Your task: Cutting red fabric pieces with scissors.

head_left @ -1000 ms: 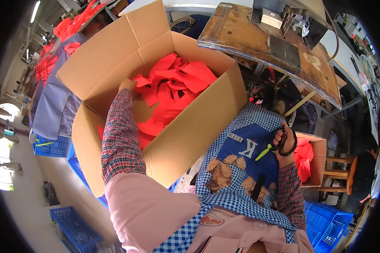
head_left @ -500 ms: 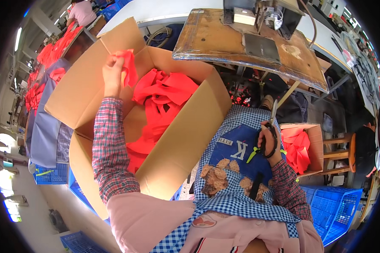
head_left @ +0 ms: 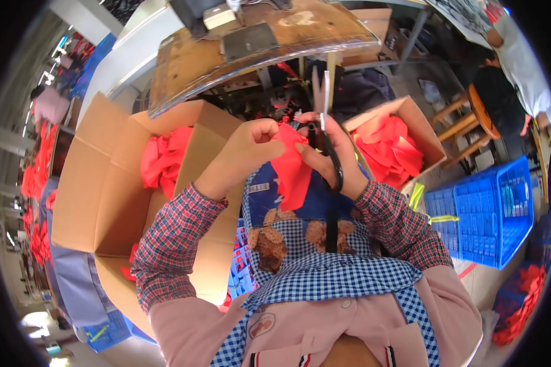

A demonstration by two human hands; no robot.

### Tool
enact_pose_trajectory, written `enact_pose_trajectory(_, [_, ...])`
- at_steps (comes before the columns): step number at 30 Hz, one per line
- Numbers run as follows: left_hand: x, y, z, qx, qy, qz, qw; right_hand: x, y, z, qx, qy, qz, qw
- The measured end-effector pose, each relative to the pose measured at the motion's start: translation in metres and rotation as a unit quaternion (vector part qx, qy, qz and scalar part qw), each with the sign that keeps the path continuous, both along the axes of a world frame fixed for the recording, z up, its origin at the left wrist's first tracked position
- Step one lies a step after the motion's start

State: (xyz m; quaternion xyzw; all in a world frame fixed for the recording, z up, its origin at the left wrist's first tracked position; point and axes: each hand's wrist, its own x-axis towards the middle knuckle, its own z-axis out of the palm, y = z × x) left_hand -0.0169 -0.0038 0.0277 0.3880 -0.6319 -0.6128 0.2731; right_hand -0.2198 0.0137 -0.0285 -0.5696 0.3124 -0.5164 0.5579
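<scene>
A red fabric piece (head_left: 294, 178) hangs in front of my apron, its upper edge pinched between the thumb and fingers of my left hand (head_left: 242, 151). My right hand (head_left: 338, 156) is closed around the black handles of a pair of scissors (head_left: 320, 96). The blades point away from me, slightly apart. My right thumb also presses on the right side of the fabric, so both hands meet at it. Loose red fabric pieces (head_left: 165, 160) lie inside the large cardboard box (head_left: 119, 196) to my left. Further red pieces (head_left: 389, 150) fill a smaller cardboard box (head_left: 431, 136) on my right.
Ahead stands a worn wooden machine table (head_left: 312, 27) with a machine on it. A blue plastic crate (head_left: 471, 214) is at my right, near a wooden stool (head_left: 482, 113). A person in dark clothing (head_left: 499, 92) is at far right; another in pink (head_left: 50, 107) is at far left.
My left hand has brought the red piece from above the large box to in front of my apron. My right hand has moved up and left to it with the scissors. The view has turned right.
</scene>
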Motion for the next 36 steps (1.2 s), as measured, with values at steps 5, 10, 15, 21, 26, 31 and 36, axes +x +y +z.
enact_pose_trajectory(5, [-0.035,0.017,-0.031,-0.204,-0.068,0.177,0.96,-0.006,-0.013,-0.011,0.067,-0.082,-0.099,0.989])
enact_pose_trajectory(10, [-0.044,0.024,-0.038,0.088,0.051,0.115,0.988,-0.001,-0.021,-0.02,0.118,-0.151,-0.057,0.98])
enact_pose_trajectory(15, [-0.025,0.016,-0.035,0.132,0.037,0.123,0.983,-0.004,-0.025,-0.024,0.118,-0.128,-0.039,0.984])
enact_pose_trajectory(21, [-0.016,0.015,-0.037,0.167,0.055,0.118,0.977,-0.015,-0.025,-0.025,0.104,-0.036,-0.034,0.993])
enact_pose_trajectory(26, [-0.019,0.017,-0.033,0.165,0.082,0.108,0.977,-0.016,-0.021,-0.026,0.256,-0.218,0.023,0.941])
enact_pose_trajectory(31, [-0.018,0.017,-0.03,0.156,0.078,0.094,0.98,-0.014,-0.019,-0.028,0.27,-0.238,0.017,0.933])
enact_pose_trajectory(36, [-0.011,0.013,-0.039,0.146,0.121,0.151,0.97,-0.023,-0.01,-0.027,0.261,-0.106,0.021,0.959])
